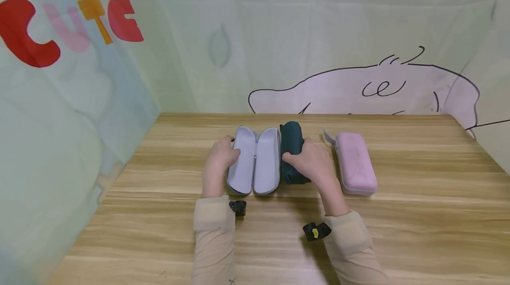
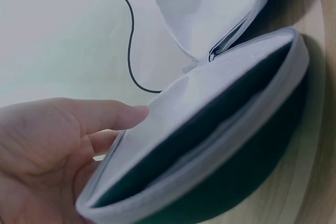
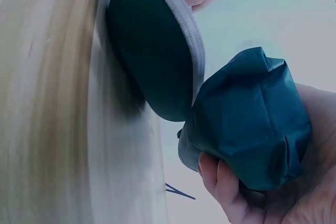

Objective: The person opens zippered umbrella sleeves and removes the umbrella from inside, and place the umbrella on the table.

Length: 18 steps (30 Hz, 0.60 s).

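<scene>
A zippered hard case [image 1: 267, 161] lies spread wide on the table, its pale grey lining facing up and its shell dark green. My left hand [image 1: 219, 161] grips the outer edge of its left half, thumb on the lining. A slit pocket shows inside that half [image 2: 157, 124] in the left wrist view. My right hand [image 1: 314, 161] holds a dark teal folded fabric bundle [image 3: 252, 114], shaped like a compact umbrella, just right of the case. Its fabric is creased at the near end, and my fingers curl beneath it.
A pink zippered case [image 1: 356, 161] with a pull strap lies to the right of my right hand. The wooden table [image 1: 430, 214] runs back to a printed cloth backdrop [image 1: 191, 55]. Another cloth wall stands at the left.
</scene>
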Each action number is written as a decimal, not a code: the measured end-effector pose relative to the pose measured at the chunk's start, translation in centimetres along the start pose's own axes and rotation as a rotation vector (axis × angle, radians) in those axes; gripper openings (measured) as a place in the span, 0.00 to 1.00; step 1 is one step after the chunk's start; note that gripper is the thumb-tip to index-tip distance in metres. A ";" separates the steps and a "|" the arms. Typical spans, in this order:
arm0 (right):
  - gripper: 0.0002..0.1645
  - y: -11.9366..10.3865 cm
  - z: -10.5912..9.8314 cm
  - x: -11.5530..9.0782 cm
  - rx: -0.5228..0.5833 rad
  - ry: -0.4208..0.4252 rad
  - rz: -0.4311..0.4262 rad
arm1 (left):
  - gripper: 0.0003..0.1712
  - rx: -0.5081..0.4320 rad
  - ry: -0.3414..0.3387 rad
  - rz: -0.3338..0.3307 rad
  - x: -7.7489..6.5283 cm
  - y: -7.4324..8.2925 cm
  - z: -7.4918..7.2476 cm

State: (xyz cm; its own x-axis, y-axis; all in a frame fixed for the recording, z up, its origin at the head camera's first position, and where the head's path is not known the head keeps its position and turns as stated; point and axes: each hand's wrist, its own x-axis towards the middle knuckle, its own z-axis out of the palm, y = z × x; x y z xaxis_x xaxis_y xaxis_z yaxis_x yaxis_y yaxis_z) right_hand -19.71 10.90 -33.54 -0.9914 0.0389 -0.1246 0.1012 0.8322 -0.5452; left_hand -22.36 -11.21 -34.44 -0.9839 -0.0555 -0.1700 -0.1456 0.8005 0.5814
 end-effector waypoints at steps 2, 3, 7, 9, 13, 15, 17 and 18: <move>0.38 0.2 0.0 0.1 -0.009 0.002 0.003 | 0.30 0.007 -0.001 0.001 0.0 0.1 0.0; 0.37 0.2 0.0 0.1 -0.013 0.003 0.004 | 0.30 0.012 -0.001 0.000 0.0 0.2 0.1; 0.36 0.5 0.2 0.3 -0.023 -0.005 0.015 | 0.30 0.019 0.000 -0.004 0.0 0.3 0.2; 0.37 0.6 0.4 0.4 -0.022 -0.011 0.020 | 0.31 0.018 0.001 -0.005 0.1 0.2 0.2; 0.38 0.9 0.6 0.5 -0.016 -0.018 0.022 | 0.31 0.017 0.004 -0.005 0.1 0.1 0.3; 0.38 0.9 0.7 0.5 -0.012 -0.019 0.022 | 0.30 0.019 0.006 -0.005 0.1 0.1 0.3; 0.38 1.0 0.8 0.6 -0.013 -0.020 0.022 | 0.30 0.021 0.007 -0.004 0.1 0.1 0.3; 0.38 1.0 0.9 0.6 -0.013 -0.021 0.022 | 0.30 0.022 0.008 -0.003 0.1 0.1 0.3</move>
State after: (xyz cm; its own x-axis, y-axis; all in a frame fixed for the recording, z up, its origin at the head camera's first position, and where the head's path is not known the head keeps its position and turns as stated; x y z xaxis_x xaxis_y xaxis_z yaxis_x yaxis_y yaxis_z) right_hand -20.12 11.25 -34.89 -0.9870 0.0458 -0.1542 0.1220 0.8382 -0.5316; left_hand -22.44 -10.94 -34.67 -0.9842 -0.0630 -0.1655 -0.1468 0.8130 0.5634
